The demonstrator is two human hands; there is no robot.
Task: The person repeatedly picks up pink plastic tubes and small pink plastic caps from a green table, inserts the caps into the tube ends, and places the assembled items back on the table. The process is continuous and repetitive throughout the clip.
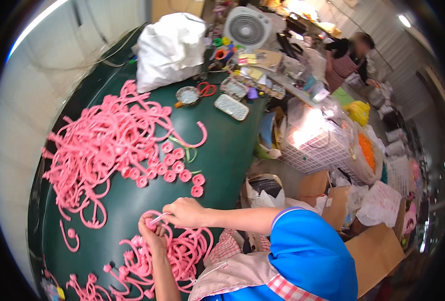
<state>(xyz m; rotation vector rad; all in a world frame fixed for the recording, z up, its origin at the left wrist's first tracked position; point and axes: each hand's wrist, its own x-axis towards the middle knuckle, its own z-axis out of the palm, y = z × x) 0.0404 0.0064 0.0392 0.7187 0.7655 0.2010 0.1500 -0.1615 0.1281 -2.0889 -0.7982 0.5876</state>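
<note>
My left hand (152,235) is closed round a pink curved plastic piece (151,223) with a knob-like end. Just above and to its right, my right hand (185,212) grips a thin, pale, shiny tool (158,218) whose tip meets the pink piece; its exact kind is too small to make out. Beneath and around my hands lies a heap of pink curved tubes (185,251) with round ends. Farther off spreads a larger heap of pink tubes (109,138), and beside it sit several small pink cups (170,168).
A green tabletop (222,150) carries a white sack (169,47), red-handled scissors (207,89) and a clear-topped tray (231,107). A fan (247,27) stands at the back. To the right are a white crate (315,150) and cardboard boxes (375,256). Another person (350,60) is far right.
</note>
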